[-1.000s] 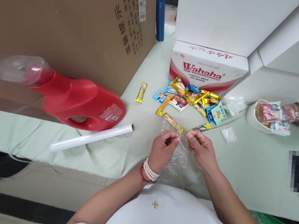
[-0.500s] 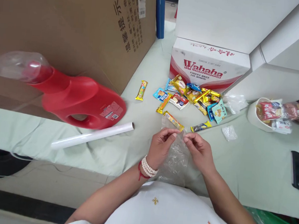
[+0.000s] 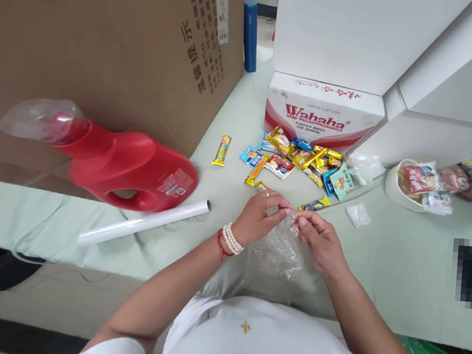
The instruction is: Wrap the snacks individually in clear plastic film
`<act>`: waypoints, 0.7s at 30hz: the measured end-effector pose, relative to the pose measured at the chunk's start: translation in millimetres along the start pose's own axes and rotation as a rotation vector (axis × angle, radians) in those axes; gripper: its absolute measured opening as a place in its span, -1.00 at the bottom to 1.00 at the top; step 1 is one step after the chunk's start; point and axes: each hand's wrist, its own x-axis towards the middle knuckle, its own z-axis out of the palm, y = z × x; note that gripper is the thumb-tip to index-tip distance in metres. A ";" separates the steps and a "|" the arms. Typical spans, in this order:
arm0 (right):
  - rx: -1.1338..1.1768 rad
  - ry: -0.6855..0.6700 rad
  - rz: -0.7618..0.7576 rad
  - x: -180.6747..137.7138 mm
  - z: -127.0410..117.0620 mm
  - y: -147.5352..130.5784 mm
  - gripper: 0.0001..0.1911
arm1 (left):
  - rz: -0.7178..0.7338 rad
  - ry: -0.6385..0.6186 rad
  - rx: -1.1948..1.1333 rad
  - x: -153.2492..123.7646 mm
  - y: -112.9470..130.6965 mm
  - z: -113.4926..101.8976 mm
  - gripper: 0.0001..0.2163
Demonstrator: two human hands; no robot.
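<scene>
My left hand and my right hand both pinch the top edge of a clear plastic bag, fingertips close together. The crinkled bag hangs down toward my lap. Just beyond my left fingers a yellow snack bar is half hidden. A pile of wrapped snacks lies on the pale green cloth farther out. One yellow-black bar lies right in front of my right hand.
A red detergent jug lies on its side at left, with a white roll before it. A big cardboard box stands behind. A Wahaha carton, a white bowl of snacks and a small crumpled wrapper lie at right.
My hands have come closer together on the bag's top edge and shifted slightly forward, covering part of the yellow snack bar. The bag is more crumpled than before.
</scene>
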 end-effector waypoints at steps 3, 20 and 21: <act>0.021 0.025 -0.011 2.1 -0.8 -0.4 -0.66 | -0.026 0.027 -0.063 -4.1 -1.2 4.6 -0.79; 0.169 0.019 0.075 2.2 3.9 -10.0 -0.62 | 0.009 0.068 0.151 -4.6 1.2 -1.4 -0.68; 0.159 0.013 0.075 1.8 4.3 -10.3 -0.62 | 0.011 0.032 0.188 -2.2 2.3 -1.5 -0.69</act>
